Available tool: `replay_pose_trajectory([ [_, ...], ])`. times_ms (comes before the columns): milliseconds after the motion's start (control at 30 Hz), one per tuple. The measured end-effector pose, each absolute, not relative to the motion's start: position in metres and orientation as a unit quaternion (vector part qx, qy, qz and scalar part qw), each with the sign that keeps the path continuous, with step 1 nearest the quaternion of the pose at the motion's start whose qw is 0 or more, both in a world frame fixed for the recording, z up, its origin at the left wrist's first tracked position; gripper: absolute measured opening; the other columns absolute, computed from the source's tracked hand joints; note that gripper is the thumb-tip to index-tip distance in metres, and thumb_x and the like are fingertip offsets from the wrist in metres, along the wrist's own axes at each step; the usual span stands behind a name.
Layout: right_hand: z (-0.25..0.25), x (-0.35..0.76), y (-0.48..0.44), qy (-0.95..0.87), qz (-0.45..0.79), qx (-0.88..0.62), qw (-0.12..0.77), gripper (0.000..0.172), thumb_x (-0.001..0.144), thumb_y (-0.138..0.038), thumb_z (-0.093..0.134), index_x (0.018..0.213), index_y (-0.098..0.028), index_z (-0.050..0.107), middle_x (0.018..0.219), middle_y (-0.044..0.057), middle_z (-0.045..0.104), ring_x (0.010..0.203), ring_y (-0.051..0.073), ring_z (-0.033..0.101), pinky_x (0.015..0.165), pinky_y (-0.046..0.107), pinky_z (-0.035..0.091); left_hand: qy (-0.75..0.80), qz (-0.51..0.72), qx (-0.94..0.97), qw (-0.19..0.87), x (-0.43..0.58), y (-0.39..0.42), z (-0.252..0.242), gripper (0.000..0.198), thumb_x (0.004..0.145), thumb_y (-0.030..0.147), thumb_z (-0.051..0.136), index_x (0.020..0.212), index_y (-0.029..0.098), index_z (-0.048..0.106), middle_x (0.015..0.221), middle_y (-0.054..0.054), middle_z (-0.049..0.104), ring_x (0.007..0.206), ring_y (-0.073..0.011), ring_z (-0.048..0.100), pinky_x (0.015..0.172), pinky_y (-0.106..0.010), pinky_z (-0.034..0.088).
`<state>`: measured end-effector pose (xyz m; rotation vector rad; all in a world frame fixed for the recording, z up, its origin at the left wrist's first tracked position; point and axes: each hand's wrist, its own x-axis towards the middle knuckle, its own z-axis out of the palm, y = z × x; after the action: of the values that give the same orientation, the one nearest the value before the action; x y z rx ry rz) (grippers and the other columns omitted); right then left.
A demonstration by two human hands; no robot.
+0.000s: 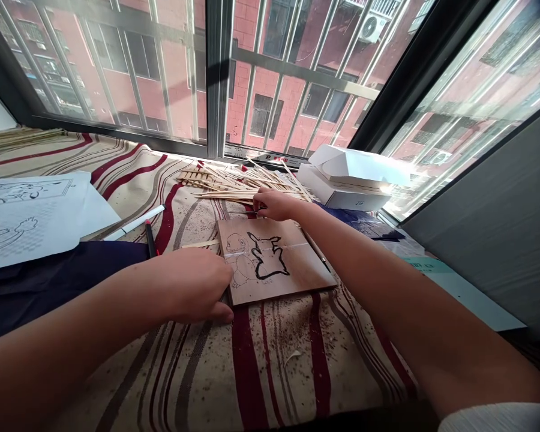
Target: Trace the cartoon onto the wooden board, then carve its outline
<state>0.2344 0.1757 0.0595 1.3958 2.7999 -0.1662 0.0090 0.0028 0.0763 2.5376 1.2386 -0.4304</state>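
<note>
A square wooden board (274, 264) lies on the striped cloth (270, 372), with a cartoon figure outlined on it and a second figure filled in thick black. My left hand (193, 285) grips the board's left edge, thumb below and fingers above. A thin wooden strip (200, 244) lies just past those fingers. My right hand (274, 204) is at the board's far edge, pinching a thin dark tool (252, 211). Right behind it spreads a loose pile of wooden sticks (238, 187).
Printed line-drawing sheets (27, 216), a white marker (135, 223) and a red-and-black pen (150, 239) lie to the left, beside dark blue fabric (49, 282). A white ZTE box (344, 191) stands far right. Wood shavings dot the cloth. A barred window runs along the back.
</note>
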Motion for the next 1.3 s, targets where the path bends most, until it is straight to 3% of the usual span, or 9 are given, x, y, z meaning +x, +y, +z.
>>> replay_pose_trajectory([
  [67,0.063,0.236,0.170,0.895,-0.069,0.440,-0.036,0.008,0.099,-0.016,0.066,0.105,-0.015,0.070,0.119,0.013,0.072,0.101,0.022,0.067,0.087,0.031,0.049,0.431,-0.164,0.877,0.133,0.012,0.002,0.078,0.040,0.087,0.058,0.078,0.102,0.021,0.082,0.106,-0.015,0.083,0.098,-0.0338,0.078,0.089,-0.042,0.058],
  [200,0.074,0.241,0.141,0.882,-0.094,0.429,-0.169,0.023,0.112,-0.024,0.041,0.125,-0.015,0.058,0.110,0.011,0.074,0.093,0.017,0.068,0.084,0.030,0.051,0.423,-0.214,0.874,0.106,0.020,-0.002,0.085,0.042,0.091,0.056,0.075,0.109,0.019,0.082,0.111,-0.017,0.083,0.103,-0.0367,0.078,0.087,-0.043,0.059],
  [300,0.083,0.251,0.097,0.843,-0.132,0.458,-0.250,0.021,0.109,-0.030,0.045,0.113,-0.018,0.063,0.084,0.004,0.070,0.067,0.015,0.059,0.069,0.030,0.047,0.411,-0.239,0.873,0.104,0.020,-0.001,0.091,0.047,0.096,0.059,0.069,0.117,0.018,0.081,0.117,-0.017,0.082,0.109,-0.0378,0.077,0.089,-0.044,0.058],
  [500,0.074,0.273,-0.002,0.803,-0.181,0.555,-0.122,0.038,0.109,-0.040,0.041,0.135,-0.023,0.064,0.071,0.001,0.066,0.064,0.022,0.062,0.061,0.032,0.042,0.435,-0.193,0.871,0.123,-0.004,0.034,0.094,0.041,0.101,0.059,0.058,0.109,0.024,0.076,0.108,-0.011,0.081,0.092,-0.0287,0.075,0.075,-0.037,0.054],
  [567,0.064,0.272,-0.022,0.804,-0.152,0.566,-0.101,0.043,0.109,-0.040,0.040,0.139,-0.025,0.066,0.079,0.005,0.074,0.072,0.026,0.069,0.064,0.034,0.043,0.448,-0.125,0.882,0.070,-0.012,0.053,0.086,0.049,0.101,0.059,0.057,0.131,0.023,0.070,0.132,-0.015,0.076,0.117,-0.0324,0.072,0.096,-0.040,0.055],
  [633,0.056,0.268,-0.034,0.810,-0.121,0.569,-0.077,0.048,0.109,-0.039,0.039,0.147,-0.026,0.066,0.098,0.009,0.082,0.088,0.030,0.075,0.073,0.036,0.046,0.462,-0.075,0.883,0.014,-0.018,0.068,0.075,0.072,0.096,0.059,0.063,0.150,0.011,0.057,0.157,-0.024,0.061,0.144,-0.0383,0.057,0.119,-0.046,0.044],
  [733,0.051,0.257,-0.044,0.812,-0.098,0.575,-0.016,0.057,0.110,-0.035,0.034,0.161,-0.029,0.059,0.110,0.011,0.085,0.097,0.035,0.078,0.074,0.040,0.046,0.439,-0.054,0.896,0.039,-0.025,0.084,0.059,0.096,0.094,0.060,0.063,0.166,0.004,0.034,0.175,-0.028,0.037,0.163,-0.0376,0.035,0.132,-0.046,0.030],
  [967,0.053,0.224,-0.063,0.792,-0.041,0.603,0.088,0.070,0.105,-0.022,0.040,0.175,-0.027,0.038,0.095,0.016,0.085,0.078,0.034,0.078,0.059,0.040,0.040,0.372,-0.019,0.919,0.126,-0.034,0.097,0.043,0.090,0.094,0.058,0.063,0.168,0.015,0.034,0.172,-0.023,0.045,0.158,-0.0323,0.044,0.127,-0.042,0.034],
  [1300,0.058,0.161,-0.075,0.742,-0.110,0.657,0.076,0.075,0.100,-0.010,0.043,0.174,-0.007,0.032,0.089,0.029,0.081,0.080,0.037,0.081,0.061,0.045,0.055,0.376,-0.040,0.920,0.100,-0.033,0.104,0.043,0.086,0.094,0.058,0.067,0.168,0.020,0.044,0.145,-0.020,0.060,0.135,-0.0334,0.053,0.118,-0.043,0.042],
])
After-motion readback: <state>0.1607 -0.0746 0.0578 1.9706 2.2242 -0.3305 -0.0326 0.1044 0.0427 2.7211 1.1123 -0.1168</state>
